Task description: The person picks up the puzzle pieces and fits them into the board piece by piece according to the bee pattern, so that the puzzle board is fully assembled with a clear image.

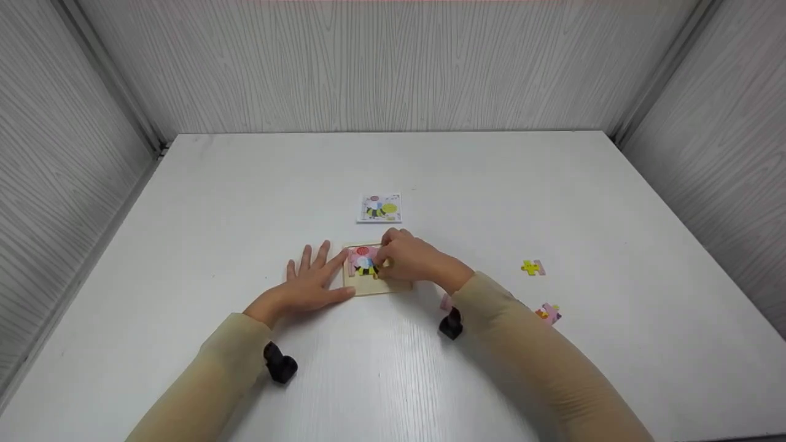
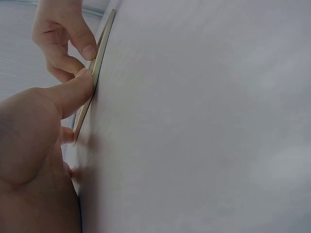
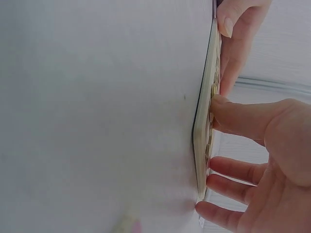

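A small square wooden puzzle tray (image 1: 379, 286) lies on the table, with several joined pink and yellow bee puzzle pieces (image 1: 363, 261) in its upper left part. My left hand (image 1: 310, 288) is spread flat beside it, forefinger and thumb touching the tray's left edge. Over the tray's right side, my right hand (image 1: 414, 256) bends its fingers down and pinches a puzzle piece, mostly hidden beneath them. In the right wrist view its thumb (image 3: 238, 116) sits on the tray's face, with the other fingers (image 3: 233, 189) along the far side.
Behind the tray lies a square picture card (image 1: 381, 209) of a bee. Loose puzzle pieces lie to the right: a yellow one (image 1: 532, 267), pink and orange ones (image 1: 551, 314) partly behind the right sleeve, and a pink one (image 1: 446, 301) by the right wrist. Pale walls enclose the white table (image 1: 245, 178).
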{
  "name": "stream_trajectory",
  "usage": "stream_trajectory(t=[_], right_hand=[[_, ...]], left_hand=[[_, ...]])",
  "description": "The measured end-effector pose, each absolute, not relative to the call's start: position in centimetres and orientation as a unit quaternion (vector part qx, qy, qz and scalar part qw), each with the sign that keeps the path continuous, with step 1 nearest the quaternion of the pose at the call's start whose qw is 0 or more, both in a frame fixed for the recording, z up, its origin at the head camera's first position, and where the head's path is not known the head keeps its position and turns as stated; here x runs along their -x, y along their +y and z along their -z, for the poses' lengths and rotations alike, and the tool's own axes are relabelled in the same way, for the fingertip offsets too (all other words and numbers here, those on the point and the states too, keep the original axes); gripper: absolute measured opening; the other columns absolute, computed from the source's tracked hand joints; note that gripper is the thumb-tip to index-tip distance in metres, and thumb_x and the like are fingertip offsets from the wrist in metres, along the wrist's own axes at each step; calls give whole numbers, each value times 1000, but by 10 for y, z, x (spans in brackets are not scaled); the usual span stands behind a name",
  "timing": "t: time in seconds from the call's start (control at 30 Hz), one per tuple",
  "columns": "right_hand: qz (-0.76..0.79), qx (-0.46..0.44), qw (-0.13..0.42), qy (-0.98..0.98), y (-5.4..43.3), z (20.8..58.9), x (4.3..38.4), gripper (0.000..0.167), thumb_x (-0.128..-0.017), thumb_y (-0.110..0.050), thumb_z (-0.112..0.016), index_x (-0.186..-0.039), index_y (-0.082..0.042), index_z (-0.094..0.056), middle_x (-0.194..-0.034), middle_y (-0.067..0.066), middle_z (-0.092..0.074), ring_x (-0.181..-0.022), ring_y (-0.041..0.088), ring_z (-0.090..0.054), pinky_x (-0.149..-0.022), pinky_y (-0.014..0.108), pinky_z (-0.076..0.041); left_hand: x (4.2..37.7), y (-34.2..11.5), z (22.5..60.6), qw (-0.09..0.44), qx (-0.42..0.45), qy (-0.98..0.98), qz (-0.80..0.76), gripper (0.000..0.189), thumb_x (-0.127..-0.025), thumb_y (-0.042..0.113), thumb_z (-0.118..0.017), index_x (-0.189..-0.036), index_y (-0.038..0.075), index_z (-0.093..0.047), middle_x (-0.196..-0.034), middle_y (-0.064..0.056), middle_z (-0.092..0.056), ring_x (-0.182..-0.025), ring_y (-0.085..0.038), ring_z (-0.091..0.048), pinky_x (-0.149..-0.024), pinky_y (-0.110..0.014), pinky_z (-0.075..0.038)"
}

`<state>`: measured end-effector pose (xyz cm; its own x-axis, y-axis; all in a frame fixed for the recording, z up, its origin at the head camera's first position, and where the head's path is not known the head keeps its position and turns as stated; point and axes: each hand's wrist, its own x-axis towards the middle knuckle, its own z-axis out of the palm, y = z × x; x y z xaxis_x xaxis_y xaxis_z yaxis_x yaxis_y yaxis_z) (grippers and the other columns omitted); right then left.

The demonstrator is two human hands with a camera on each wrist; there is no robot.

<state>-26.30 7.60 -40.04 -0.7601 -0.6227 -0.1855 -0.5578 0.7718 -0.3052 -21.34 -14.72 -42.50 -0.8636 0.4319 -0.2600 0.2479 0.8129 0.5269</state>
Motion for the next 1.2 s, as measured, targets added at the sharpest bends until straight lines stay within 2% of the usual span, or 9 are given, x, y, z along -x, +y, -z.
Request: stream_trajectory(t=[0.43,0.77,1.2], right_hand=[[175,310,128,926,84,396,264,30,-86,-23,-68,-114,-13,-68,-115,5,-54,-104,18,-45,-89,30,-42],[195,329,108,918,108,383,255,30,-86,-20,-68,-115,-9,-67,-118,8,-54,-112,22,-45,-95,35,-40],[197,318,80,924,154,375,247,30,-87,-18,-66,-115,-7,-65,-121,10,-53,-115,26,-44,-95,39,-40]], left_hand=[[215,-148,428,192,-179,936,-234,84,-88,60,-47,-151,21,-8,-153,-16,14,-134,-41,23,-98,-64,15],[215,-150,428,193,-179,936,-233,85,-87,61,-46,-151,21,-7,-153,-15,16,-134,-40,24,-98,-64,16],[215,-147,427,184,-180,937,-237,84,-87,58,-49,-151,20,-10,-153,-16,13,-135,-39,21,-99,-64,14]])
